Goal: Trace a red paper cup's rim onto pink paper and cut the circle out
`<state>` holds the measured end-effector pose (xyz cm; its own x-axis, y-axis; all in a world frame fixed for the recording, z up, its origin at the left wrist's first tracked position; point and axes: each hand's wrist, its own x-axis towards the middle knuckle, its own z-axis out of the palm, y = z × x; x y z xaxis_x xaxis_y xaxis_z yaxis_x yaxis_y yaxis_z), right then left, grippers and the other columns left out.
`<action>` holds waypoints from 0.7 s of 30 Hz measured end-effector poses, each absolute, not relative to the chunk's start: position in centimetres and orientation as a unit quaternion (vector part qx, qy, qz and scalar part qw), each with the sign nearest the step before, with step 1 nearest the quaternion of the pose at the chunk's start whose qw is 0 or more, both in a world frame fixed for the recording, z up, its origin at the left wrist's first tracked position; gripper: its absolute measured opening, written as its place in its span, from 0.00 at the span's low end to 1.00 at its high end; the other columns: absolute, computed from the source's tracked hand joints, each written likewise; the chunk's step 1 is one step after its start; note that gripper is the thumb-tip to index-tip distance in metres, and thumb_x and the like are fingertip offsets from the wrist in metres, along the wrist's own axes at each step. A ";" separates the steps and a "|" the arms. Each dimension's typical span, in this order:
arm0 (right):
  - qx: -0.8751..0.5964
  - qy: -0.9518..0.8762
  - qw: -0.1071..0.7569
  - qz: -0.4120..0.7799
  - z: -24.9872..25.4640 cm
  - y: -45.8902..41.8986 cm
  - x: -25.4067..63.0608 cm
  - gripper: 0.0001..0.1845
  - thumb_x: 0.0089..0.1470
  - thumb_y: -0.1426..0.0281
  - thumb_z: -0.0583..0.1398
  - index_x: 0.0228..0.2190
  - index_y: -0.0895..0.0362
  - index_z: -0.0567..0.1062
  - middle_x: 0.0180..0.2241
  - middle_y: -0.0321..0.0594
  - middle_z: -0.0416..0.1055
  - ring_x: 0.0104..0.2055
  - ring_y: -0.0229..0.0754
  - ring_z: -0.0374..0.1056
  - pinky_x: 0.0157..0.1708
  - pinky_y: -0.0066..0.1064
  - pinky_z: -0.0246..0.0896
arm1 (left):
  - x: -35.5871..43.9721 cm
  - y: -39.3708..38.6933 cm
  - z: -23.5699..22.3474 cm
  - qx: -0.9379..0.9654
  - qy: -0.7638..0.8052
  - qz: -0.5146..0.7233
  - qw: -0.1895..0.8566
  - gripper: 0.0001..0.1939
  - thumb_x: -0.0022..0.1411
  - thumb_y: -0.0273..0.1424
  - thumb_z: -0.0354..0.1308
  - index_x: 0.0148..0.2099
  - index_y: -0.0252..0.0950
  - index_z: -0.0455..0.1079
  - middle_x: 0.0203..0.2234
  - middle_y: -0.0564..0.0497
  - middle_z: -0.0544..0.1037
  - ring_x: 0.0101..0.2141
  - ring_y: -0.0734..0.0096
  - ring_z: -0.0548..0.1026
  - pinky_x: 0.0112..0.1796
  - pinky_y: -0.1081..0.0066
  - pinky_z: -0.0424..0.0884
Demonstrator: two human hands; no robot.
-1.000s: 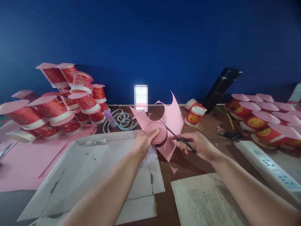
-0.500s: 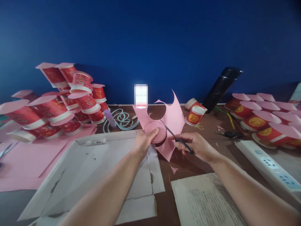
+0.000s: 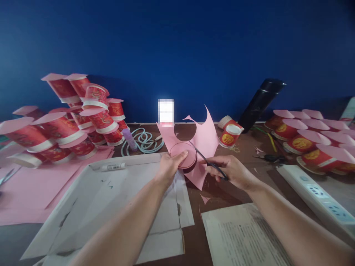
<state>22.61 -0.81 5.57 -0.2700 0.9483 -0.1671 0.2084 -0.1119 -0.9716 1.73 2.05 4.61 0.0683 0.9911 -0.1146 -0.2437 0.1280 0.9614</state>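
My left hand (image 3: 170, 166) pinches a sheet of pink paper (image 3: 205, 138), its thumb lying on a round part outlined by a dark line. Curved pieces are cut out of the sheet's top edge, and pointed strips stand up from it. A dark rim shows along the round part's lower right side. My right hand (image 3: 230, 170) is closed around the handles of black scissors (image 3: 217, 169). Their blades reach up and left to the right edge of the outlined circle, against the paper. Small pink scraps (image 3: 205, 199) lie on the table below.
Stacked red paper cups with pink tops (image 3: 95, 96) stand at left, more cups (image 3: 302, 142) at right. A black flask (image 3: 260, 105) leans on the blue wall. A glue stick (image 3: 113, 167) lies on white cardboard (image 3: 111, 207). A power strip (image 3: 316, 192) sits at right, near a printed page (image 3: 241, 232).
The pink sheet has turned slightly clockwise, its upper tips shifting a little to the right. The scissor handles have drawn slightly closer together. Both hands stay nearly in place.
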 end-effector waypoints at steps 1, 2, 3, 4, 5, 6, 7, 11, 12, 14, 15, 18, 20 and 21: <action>-0.503 -0.576 0.335 0.551 5.6 -0.8 22.6 0.28 0.45 0.57 0.69 0.46 0.57 0.79 0.22 0.33 0.68 0.20 0.29 0.60 0.21 0.24 0.60 | 1.7 2.0 4.7 0.417 0.453 0.512 0.599 0.20 0.49 0.40 0.69 0.38 0.28 0.77 0.34 0.40 0.81 0.34 0.61 0.78 0.37 0.67 0.73; -0.503 -0.576 0.335 0.550 5.6 -0.8 22.6 0.27 0.45 0.57 0.69 0.46 0.57 0.79 0.22 0.33 0.67 0.20 0.29 0.60 0.20 0.23 0.60 | 1.8 2.0 4.7 0.418 0.457 0.511 0.596 0.20 0.48 0.40 0.69 0.38 0.28 0.77 0.34 0.40 0.81 0.34 0.61 0.78 0.37 0.67 0.73; -0.502 -0.577 0.335 0.550 5.6 -0.7 22.7 0.27 0.45 0.57 0.69 0.46 0.57 0.79 0.22 0.33 0.67 0.21 0.29 0.60 0.20 0.23 0.60 | 1.8 2.0 4.8 0.418 0.461 0.512 0.593 0.20 0.48 0.40 0.69 0.38 0.28 0.77 0.34 0.40 0.81 0.34 0.60 0.78 0.36 0.67 0.73; -0.501 -0.577 0.336 0.550 5.6 -0.7 22.7 0.27 0.45 0.57 0.69 0.46 0.57 0.79 0.22 0.33 0.67 0.21 0.29 0.60 0.20 0.23 0.60 | 1.8 2.0 4.9 0.417 0.463 0.511 0.592 0.20 0.48 0.40 0.69 0.38 0.28 0.77 0.34 0.40 0.81 0.34 0.60 0.78 0.36 0.67 0.73; -0.501 -0.578 0.335 0.549 5.6 -0.7 22.7 0.27 0.45 0.57 0.69 0.46 0.57 0.79 0.22 0.33 0.67 0.21 0.30 0.60 0.20 0.23 0.59 | 1.8 2.0 4.9 0.417 0.466 0.510 0.591 0.20 0.48 0.40 0.69 0.38 0.28 0.77 0.33 0.40 0.81 0.34 0.60 0.78 0.36 0.67 0.73; -0.502 -0.579 0.335 0.548 5.6 -0.7 22.7 0.27 0.45 0.57 0.69 0.46 0.57 0.80 0.22 0.33 0.67 0.21 0.29 0.60 0.20 0.23 0.59 | 1.8 2.0 5.0 0.417 0.468 0.510 0.590 0.20 0.48 0.40 0.69 0.37 0.28 0.77 0.33 0.40 0.81 0.33 0.60 0.78 0.36 0.66 0.73; -0.504 -0.578 0.334 0.547 5.7 -0.7 22.7 0.27 0.45 0.57 0.69 0.45 0.57 0.80 0.22 0.33 0.67 0.21 0.29 0.60 0.20 0.23 0.58 | 1.8 2.0 4.9 0.418 0.469 0.508 0.589 0.20 0.48 0.40 0.69 0.37 0.28 0.77 0.33 0.40 0.81 0.33 0.60 0.78 0.36 0.66 0.73; -0.514 -0.580 0.330 0.539 5.7 -0.7 22.8 0.27 0.45 0.56 0.69 0.45 0.57 0.80 0.22 0.33 0.67 0.20 0.29 0.60 0.19 0.23 0.56 | 1.8 2.0 4.8 0.421 0.454 0.510 0.597 0.19 0.50 0.39 0.68 0.39 0.28 0.77 0.35 0.40 0.81 0.35 0.60 0.78 0.38 0.66 0.73; -0.516 -0.583 0.329 0.535 5.6 -0.7 22.8 0.27 0.45 0.56 0.69 0.46 0.58 0.79 0.22 0.33 0.68 0.20 0.29 0.60 0.20 0.23 0.56 | 1.8 2.0 4.8 0.419 0.450 0.512 0.600 0.19 0.50 0.39 0.68 0.39 0.28 0.77 0.35 0.40 0.81 0.36 0.60 0.78 0.38 0.66 0.73; -0.517 -0.588 0.326 0.529 5.5 -0.7 22.9 0.27 0.45 0.57 0.69 0.46 0.58 0.79 0.22 0.34 0.69 0.20 0.29 0.61 0.20 0.23 0.57 | 1.8 2.1 4.7 0.418 0.452 0.513 0.599 0.19 0.50 0.39 0.68 0.39 0.28 0.77 0.35 0.40 0.81 0.36 0.61 0.78 0.38 0.66 0.73; -0.517 -0.590 0.326 0.528 5.5 -0.7 23.0 0.27 0.45 0.57 0.69 0.46 0.58 0.79 0.22 0.34 0.69 0.20 0.30 0.61 0.20 0.24 0.57 | 1.8 2.1 4.7 0.418 0.455 0.512 0.597 0.19 0.49 0.39 0.68 0.38 0.28 0.77 0.35 0.40 0.81 0.35 0.61 0.78 0.38 0.67 0.73; -0.510 -0.588 0.331 0.533 5.5 -0.7 23.0 0.27 0.45 0.57 0.69 0.46 0.58 0.79 0.22 0.34 0.69 0.20 0.30 0.61 0.20 0.24 0.58 | 1.7 2.1 4.7 0.417 0.460 0.507 0.598 0.19 0.49 0.40 0.68 0.37 0.28 0.77 0.34 0.39 0.81 0.35 0.61 0.77 0.36 0.67 0.72; -0.509 -0.582 0.334 0.539 5.5 -0.7 23.0 0.28 0.45 0.57 0.69 0.46 0.58 0.79 0.22 0.34 0.69 0.20 0.29 0.60 0.20 0.23 0.59 | 1.7 2.1 4.7 0.417 0.459 0.506 0.600 0.20 0.49 0.40 0.68 0.38 0.28 0.77 0.34 0.40 0.81 0.35 0.60 0.77 0.36 0.66 0.72; -0.510 -0.581 0.334 0.540 5.5 -0.7 22.9 0.28 0.45 0.57 0.69 0.46 0.58 0.79 0.22 0.34 0.69 0.20 0.29 0.60 0.20 0.23 0.59 | 1.7 2.1 4.7 0.416 0.459 0.507 0.600 0.19 0.49 0.40 0.68 0.37 0.28 0.77 0.34 0.40 0.81 0.34 0.60 0.77 0.36 0.66 0.72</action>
<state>22.93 -0.70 5.54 -0.2575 0.9525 -0.1626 0.2320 -0.1024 -0.9673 1.68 2.08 4.73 0.0660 0.9896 -0.1279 -0.2258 0.1396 0.9641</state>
